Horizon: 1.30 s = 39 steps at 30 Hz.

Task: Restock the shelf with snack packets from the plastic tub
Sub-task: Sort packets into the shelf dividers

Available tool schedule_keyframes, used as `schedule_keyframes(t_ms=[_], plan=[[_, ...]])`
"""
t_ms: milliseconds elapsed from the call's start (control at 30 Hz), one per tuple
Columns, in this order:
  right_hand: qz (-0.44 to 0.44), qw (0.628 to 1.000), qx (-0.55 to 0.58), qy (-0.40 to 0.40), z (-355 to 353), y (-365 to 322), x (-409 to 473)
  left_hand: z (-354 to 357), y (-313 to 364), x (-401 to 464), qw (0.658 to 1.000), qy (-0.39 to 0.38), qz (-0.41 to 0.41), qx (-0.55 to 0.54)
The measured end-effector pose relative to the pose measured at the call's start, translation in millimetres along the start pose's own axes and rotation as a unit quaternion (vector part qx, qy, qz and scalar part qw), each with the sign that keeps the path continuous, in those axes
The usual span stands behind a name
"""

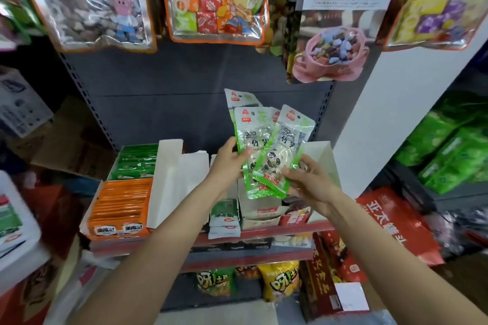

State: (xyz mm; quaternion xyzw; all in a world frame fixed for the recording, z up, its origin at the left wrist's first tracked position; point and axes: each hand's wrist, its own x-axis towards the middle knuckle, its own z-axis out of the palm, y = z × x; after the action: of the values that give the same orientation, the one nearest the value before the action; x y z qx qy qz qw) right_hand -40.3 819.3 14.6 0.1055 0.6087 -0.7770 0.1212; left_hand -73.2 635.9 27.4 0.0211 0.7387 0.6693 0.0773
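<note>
A fanned bunch of green bamboo-shoot snack packets (266, 150) is held upright at the centre of the frame, long axis running top to bottom. It is pinched at its left edge by the left hand (228, 161), while its lower right corner is gripped by the right hand (307, 182). Directly below the packets an open white display box (260, 212) sits on the red-edged shelf (264, 232) (a short straight drop), so both hands are judged about equally near
</note>
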Motion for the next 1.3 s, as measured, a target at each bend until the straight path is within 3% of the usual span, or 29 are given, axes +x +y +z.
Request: schedule_keyframes(t_ms=[267, 400, 500, 600, 700, 767, 867, 1000, 1300], plan=[[-0.024, 0.999, 0.003, 0.04, -34.9, -7.4, -4.7, 20.2, 4.2, -2.5, 0.994, -0.097, 0.026, 0.049], [-0.043, 0.992, -0.119, 0.022, -52.8, -21.3, -0.4, 43.0, 4.7, 11.5, 0.982, -0.113, 0.044, 0.148], [-0.003, 0.982, -0.189, 0.001, -72.4, -32.4, 9.7, 69.5, 7.0, 23.4, 0.969, -0.079, 0.063, 0.226], [0.019, 0.991, -0.13, 0.004, -97.2, -46.4, 20.4, 99.3, 16.4, 32.2, 0.974, -0.043, 0.052, 0.218], [0.002, 0.993, -0.12, -0.002, -121.3, -62.5, 26.5, 127.9, 28.1, 40.0, 0.984, -0.074, 0.019, 0.162], [-0.03, 0.992, -0.123, -0.003, -134.8, -69.3, 33.0, 143.5, 30.1, 49.5, 0.971, -0.094, 0.034, 0.219], [-0.088, 0.988, -0.127, 0.02, -150.6, -73.5, 47.0, 162.3, 24.9, 66.5, 0.947, -0.023, 0.075, 0.31], [-0.164, 0.976, -0.143, 0.017, -162.1, -70.0, 66.9, 179.6, 11.7, 80.9, 0.953, 0.068, 0.107, 0.276], [-0.18, 0.962, -0.204, 0.023, -182.0, -29.6, 87.1, 193.8, -30.1, 92.1, 0.964, 0.098, 0.051, 0.241]])
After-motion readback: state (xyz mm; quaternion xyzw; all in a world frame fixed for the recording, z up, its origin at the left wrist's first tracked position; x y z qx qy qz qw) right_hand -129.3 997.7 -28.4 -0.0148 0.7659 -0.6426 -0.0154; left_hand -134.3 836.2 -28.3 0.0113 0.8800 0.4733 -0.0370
